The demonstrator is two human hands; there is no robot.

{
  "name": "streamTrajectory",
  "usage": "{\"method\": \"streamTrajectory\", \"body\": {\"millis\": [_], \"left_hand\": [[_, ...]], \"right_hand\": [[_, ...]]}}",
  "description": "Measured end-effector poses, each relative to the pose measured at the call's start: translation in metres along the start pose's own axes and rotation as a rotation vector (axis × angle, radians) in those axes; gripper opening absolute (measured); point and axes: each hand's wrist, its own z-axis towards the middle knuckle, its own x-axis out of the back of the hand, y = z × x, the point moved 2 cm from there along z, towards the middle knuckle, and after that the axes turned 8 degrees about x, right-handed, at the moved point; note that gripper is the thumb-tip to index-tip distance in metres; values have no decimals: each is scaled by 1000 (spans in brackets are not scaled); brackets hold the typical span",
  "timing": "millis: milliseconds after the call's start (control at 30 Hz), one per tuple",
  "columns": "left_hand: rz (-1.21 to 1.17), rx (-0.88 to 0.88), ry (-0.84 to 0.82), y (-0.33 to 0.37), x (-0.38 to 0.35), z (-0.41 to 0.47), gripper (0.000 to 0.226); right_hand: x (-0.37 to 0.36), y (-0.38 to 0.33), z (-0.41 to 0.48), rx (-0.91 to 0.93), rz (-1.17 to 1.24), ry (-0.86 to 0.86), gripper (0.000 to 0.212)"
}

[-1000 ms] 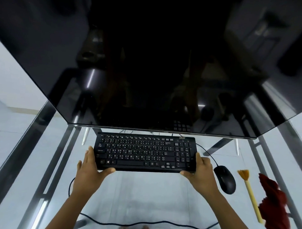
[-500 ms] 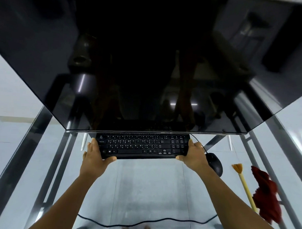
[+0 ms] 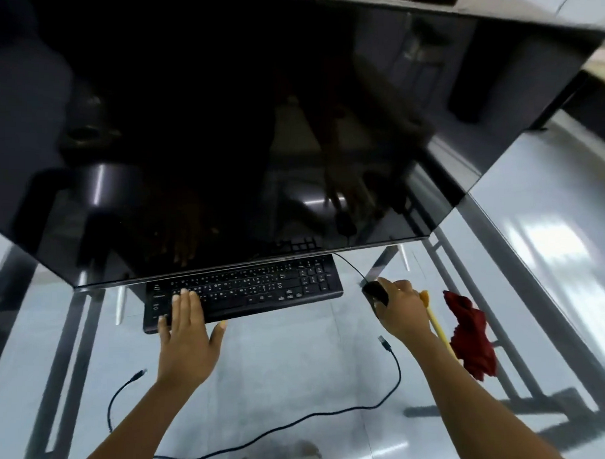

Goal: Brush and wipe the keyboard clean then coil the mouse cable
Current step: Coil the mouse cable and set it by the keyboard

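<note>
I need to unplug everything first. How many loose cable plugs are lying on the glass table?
2: one plug near the right forearm, another plug left of the left forearm.

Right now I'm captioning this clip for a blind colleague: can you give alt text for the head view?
A person's left hand rests flat on a black keyboard on a glass desk, while the right hand covers the black mouse. A yellow-handled brush and red cloth lie to the right, below a dark monitor.
</note>
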Motion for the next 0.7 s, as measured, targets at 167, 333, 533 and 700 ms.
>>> {"method": "streamTrajectory", "body": {"millis": [167,333,533,700], "left_hand": [[18,-86,6,38,-15,2,90],[4,-49,33,52,-23,7,90],[-11,14,43,58,-26,14,90],[2,35,42,60,-30,18,88]], "right_hand": [[-8,13,4,38,96,-18,49],[-4,23,38,-64,195,11,49],[-6,24,73,-46,326,34,48],[-16,30,79,-36,319,49,52]]}}
